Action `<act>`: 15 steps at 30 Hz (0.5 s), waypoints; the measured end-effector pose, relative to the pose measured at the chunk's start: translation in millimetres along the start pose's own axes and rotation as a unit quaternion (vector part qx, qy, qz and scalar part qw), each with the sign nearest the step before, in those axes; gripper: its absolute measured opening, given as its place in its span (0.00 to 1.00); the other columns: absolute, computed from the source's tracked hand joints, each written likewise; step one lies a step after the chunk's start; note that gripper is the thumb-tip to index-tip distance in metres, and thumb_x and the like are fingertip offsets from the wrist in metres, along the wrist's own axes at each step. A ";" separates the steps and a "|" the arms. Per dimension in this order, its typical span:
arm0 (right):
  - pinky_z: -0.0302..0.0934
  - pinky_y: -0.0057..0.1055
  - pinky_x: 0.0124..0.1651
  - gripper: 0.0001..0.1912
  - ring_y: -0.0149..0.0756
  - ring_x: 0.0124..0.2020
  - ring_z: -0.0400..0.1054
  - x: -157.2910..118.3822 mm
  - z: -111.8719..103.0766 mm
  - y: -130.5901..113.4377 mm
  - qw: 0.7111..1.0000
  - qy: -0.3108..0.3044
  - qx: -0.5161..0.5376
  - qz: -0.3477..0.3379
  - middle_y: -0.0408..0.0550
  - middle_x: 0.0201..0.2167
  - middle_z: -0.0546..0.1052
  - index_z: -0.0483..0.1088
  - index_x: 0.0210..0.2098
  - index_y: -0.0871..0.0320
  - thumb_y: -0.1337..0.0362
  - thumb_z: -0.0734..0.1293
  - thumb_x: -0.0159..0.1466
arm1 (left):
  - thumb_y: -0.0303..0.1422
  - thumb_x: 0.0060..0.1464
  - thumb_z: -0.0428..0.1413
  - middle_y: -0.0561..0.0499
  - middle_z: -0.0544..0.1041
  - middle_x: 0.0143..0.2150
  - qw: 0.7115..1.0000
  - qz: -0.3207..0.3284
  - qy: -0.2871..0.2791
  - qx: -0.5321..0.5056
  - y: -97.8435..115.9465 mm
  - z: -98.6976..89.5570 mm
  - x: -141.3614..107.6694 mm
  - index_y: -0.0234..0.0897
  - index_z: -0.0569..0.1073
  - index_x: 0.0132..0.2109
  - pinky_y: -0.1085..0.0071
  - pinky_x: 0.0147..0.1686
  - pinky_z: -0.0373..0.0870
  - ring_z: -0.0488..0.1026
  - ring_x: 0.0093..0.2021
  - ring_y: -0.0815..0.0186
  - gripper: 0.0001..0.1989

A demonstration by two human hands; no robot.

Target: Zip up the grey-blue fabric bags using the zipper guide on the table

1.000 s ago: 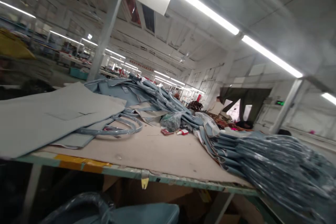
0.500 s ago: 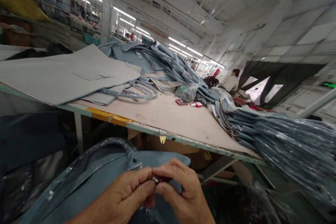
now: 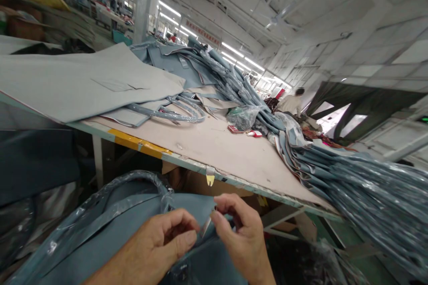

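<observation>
A blue-grey bag lies below my hands, its handle wrapped in clear plastic. Thumb and forefinger of my right hand pinch a small shiny strip that hangs down towards the left; its exact kind is too blurred to tell. Close by on the left, my left hand has loosely curled fingers, the thumb apart from the forefinger, and nothing shows in its grip. Both hands are over the bag, in front of the table edge.
The table carries flat grey pieces, plastic-wrapped handles, a clear plastic bag and a small red box. Bundled blue-grey pieces hang over its right end. A yellow notched piece sticks out at the front edge. A person is beyond.
My hands were together around a small dark thing. Now they are apart, the left one loosened, and a shiny strip shows at the right fingertips.
</observation>
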State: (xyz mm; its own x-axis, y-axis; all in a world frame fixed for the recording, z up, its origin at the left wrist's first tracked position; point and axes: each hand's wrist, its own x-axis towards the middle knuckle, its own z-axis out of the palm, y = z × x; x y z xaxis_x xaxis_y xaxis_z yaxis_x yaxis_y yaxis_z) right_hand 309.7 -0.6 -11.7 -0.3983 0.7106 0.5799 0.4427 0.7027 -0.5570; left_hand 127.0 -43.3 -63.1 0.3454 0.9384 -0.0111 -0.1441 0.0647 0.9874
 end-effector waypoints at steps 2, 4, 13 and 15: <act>0.63 0.25 0.34 0.05 0.29 0.29 0.68 5.4 4.5 10.9 0.999 0.012 -0.047 -0.018 0.39 0.27 0.72 0.75 0.39 0.57 0.71 0.68 0.64 | 0.43 0.54 0.53 0.52 0.73 0.34 0.998 -0.002 0.005 0.058 0.2 -1.8 -2.2 0.37 0.72 0.38 0.70 0.38 0.66 0.70 0.37 0.62 0.14; 0.62 0.25 0.36 0.04 0.28 0.29 0.68 10.3 8.8 20.3 0.995 0.017 -0.087 -0.046 0.40 0.28 0.73 0.75 0.40 0.58 0.71 0.68 0.66 | 0.35 0.53 0.53 0.54 0.74 0.34 0.992 0.019 0.014 0.122 -0.8 -3.0 -4.7 0.38 0.73 0.37 0.72 0.38 0.66 0.72 0.37 0.64 0.07; 0.62 0.29 0.37 0.07 0.33 0.29 0.70 17.9 20.9 35.3 0.971 0.016 -0.216 -0.102 0.45 0.29 0.74 0.75 0.40 0.63 0.66 0.66 0.72 | 0.27 0.51 0.53 0.55 0.75 0.32 0.953 0.192 0.010 0.235 -30.1 -8.2 5.6 0.39 0.73 0.35 0.76 0.33 0.63 0.71 0.34 0.68 0.05; 0.62 0.30 0.38 0.09 0.34 0.30 0.71 17.8 22.5 34.8 0.964 0.015 -0.241 -0.111 0.46 0.30 0.74 0.74 0.41 0.63 0.65 0.65 0.74 | 0.27 0.50 0.53 0.56 0.75 0.32 0.953 0.212 0.012 0.218 -37.0 -8.4 8.3 0.40 0.73 0.35 0.77 0.32 0.62 0.71 0.33 0.69 0.06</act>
State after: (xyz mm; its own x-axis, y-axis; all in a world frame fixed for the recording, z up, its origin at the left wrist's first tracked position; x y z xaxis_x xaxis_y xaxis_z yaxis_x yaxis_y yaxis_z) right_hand 299.9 37.3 -34.2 -0.5065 0.5384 0.6735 0.6739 0.7344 -0.0804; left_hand 127.4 -35.1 -101.0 0.3192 0.8570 0.4046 0.1347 -0.4636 0.8757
